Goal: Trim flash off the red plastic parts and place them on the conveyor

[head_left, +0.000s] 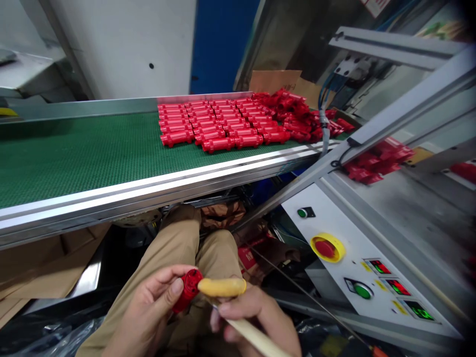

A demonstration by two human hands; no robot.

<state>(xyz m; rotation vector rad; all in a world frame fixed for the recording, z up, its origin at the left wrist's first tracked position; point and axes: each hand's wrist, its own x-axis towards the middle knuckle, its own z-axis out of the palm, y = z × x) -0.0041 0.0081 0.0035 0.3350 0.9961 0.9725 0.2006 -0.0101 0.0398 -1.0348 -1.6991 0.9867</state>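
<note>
My left hand (150, 305) is closed around a red plastic cylindrical part (183, 292), thumb along its side, over my lap. The part's round end, with small holes in it, faces up and toward my right hand. My right hand (256, 312) grips a tool with a long pale handle (256, 337); a bit of metal shows at its front, but its tip is mostly hidden. A yellow finger cover (222, 287) sits on the right index finger, whose tip is right beside the red part's end.
Rows of similar red parts (219, 144) lie on a green conveyor belt (92, 153) ahead, with a loose heap (290, 109) at its right end. A metal rail (148, 182) edges the belt. On the right stands a control panel (353, 248) with a red emergency button (325, 248).
</note>
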